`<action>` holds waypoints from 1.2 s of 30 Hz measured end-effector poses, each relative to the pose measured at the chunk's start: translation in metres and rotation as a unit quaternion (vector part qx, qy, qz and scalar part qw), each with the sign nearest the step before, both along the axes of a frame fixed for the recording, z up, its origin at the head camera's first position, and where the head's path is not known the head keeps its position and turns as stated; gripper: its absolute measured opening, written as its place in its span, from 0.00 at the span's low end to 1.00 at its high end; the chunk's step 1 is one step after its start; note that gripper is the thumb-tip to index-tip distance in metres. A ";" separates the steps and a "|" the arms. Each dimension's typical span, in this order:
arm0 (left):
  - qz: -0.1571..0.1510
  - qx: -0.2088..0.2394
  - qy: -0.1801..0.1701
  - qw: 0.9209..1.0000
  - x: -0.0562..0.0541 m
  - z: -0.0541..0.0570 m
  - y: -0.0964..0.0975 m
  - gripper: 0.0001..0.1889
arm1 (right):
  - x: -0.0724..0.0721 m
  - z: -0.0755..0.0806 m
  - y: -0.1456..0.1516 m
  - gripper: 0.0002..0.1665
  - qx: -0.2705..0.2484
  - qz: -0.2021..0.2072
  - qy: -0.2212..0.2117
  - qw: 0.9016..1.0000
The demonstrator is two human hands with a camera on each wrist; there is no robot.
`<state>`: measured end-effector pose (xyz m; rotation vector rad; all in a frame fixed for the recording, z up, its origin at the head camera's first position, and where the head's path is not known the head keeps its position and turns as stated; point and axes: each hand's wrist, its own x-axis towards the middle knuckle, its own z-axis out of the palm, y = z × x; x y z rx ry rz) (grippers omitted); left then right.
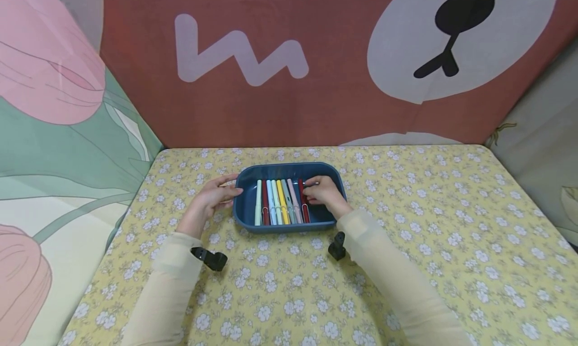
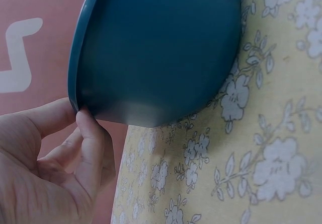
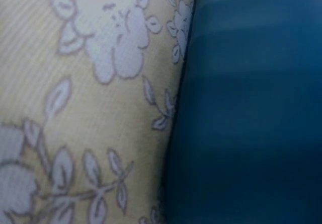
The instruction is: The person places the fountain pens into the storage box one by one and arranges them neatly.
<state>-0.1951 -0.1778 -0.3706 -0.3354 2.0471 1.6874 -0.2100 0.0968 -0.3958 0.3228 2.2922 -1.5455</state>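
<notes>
A dark blue tray (image 1: 289, 229) with rounded corners holds several pens with clips, side by side in a row. They include a pale green pen (image 1: 258, 203), a yellow pen (image 1: 282, 201), a pink pen (image 1: 293, 200) and a dark red pen (image 1: 301, 188) at the right end. My left hand (image 1: 212, 198) grips the tray's left rim between thumb and fingers, as the left wrist view also shows. Reaching over the right side of the tray, my right hand (image 1: 322, 190) pinches the rightmost dark red pen with curled fingers. The right wrist view catches only the tray's outer wall (image 3: 246, 103).
Under the tray lies a yellow floral tablecloth (image 1: 280, 296). A reddish-brown printed cloth (image 1: 316, 110) hangs behind the table, and a floral cloth (image 1: 67, 155) hangs at the left. Black wrist cameras sit on both forearms near the tray's front.
</notes>
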 end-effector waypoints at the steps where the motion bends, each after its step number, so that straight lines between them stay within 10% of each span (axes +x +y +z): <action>1: 0.000 0.000 0.000 1.000 0.000 0.000 0.000 0.33 | 0.000 0.000 0.000 0.19 -0.005 -0.003 0.005 1.000; 30: 0.009 -0.016 0.004 1.000 -0.001 0.000 -0.003 0.32 | 0.004 0.010 0.002 0.25 -0.200 -0.009 0.144 0.969; 36: 0.014 -0.038 0.026 0.999 0.005 -0.002 -0.005 0.31 | 0.009 0.018 0.011 0.23 -0.176 0.022 0.190 0.966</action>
